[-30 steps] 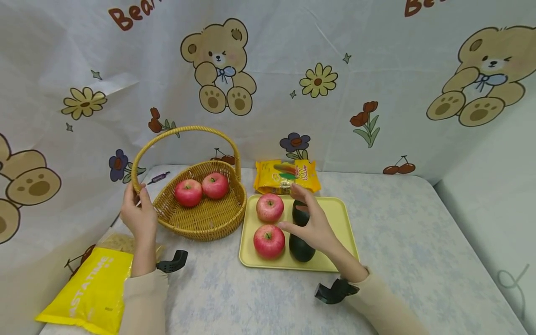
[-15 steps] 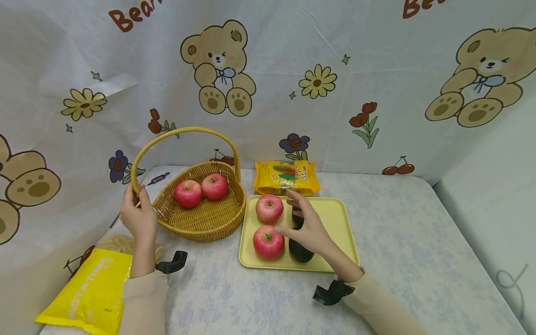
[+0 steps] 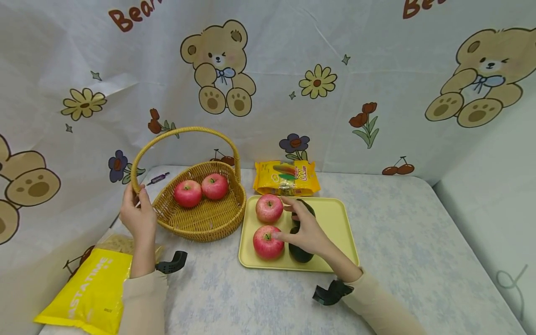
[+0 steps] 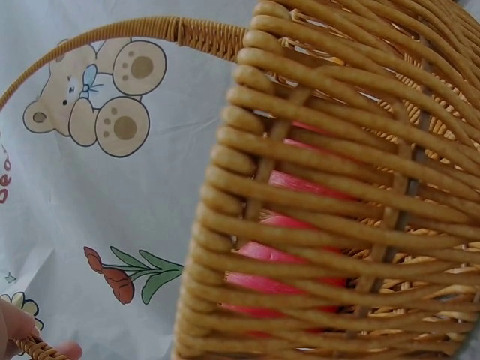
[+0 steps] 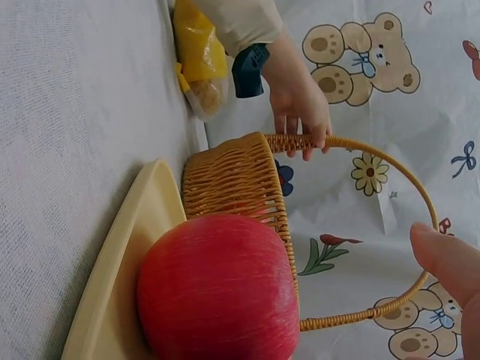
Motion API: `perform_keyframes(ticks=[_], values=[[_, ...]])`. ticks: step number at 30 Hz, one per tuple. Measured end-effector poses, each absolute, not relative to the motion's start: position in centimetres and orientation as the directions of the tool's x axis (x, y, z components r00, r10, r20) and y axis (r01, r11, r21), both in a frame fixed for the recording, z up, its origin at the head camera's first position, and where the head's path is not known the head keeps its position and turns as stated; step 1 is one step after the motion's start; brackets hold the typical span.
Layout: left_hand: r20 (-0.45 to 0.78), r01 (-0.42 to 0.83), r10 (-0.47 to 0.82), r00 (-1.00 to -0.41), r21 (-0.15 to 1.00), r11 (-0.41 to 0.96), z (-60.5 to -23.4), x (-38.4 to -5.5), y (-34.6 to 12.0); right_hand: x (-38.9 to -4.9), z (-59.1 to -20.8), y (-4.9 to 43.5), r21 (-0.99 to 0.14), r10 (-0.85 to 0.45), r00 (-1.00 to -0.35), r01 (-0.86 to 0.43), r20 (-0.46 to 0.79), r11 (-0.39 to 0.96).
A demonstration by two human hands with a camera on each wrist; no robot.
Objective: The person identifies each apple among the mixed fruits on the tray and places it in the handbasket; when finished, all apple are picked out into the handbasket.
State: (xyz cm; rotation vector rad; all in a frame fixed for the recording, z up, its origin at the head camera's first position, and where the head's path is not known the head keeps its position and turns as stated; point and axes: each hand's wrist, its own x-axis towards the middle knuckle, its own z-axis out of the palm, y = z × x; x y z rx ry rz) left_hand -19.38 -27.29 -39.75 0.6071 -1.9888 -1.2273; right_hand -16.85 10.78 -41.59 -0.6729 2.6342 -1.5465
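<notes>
My left hand (image 3: pixel 140 216) grips the left side of the handle of a wicker basket (image 3: pixel 209 228). Inside the basket lie two red apples (image 3: pixel 188 193), also glimpsed through the weave in the left wrist view. On a yellow tray (image 3: pixel 335 223) to its right are two more red apples, a far one (image 3: pixel 269 208) and a near one (image 3: pixel 265 246), beside two dark oval fruits (image 3: pixel 300 251). My right hand (image 3: pixel 309 235) hovers over the tray with fingers and thumb spread, the thumb overlapping the near apple. In the right wrist view a gap separates the thumb (image 5: pixel 450 262) from the apple (image 5: pixel 217 292).
A yellow snack packet (image 3: pixel 286 178) lies behind the tray against the patterned backdrop. At the front left, a yellow pasta bag (image 3: pixel 90 288) rests beside my left forearm. The tabletop (image 3: pixel 402 251) extends right of the tray.
My right hand has shifted slightly left, bringing its thumb over the near apple and its fingers beside the far one. The left hand and basket stay put.
</notes>
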Motion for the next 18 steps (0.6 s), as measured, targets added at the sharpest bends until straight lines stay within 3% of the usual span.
perform_keyframes(ticks=[18], values=[[0.343, -0.006, -0.687, -0.641, 0.892, 0.451, -39.6, -19.2, -27.2, -16.3, -42.8, 10.1, -0.737, -0.482, -0.854, -0.453, 0.196, 0.503]])
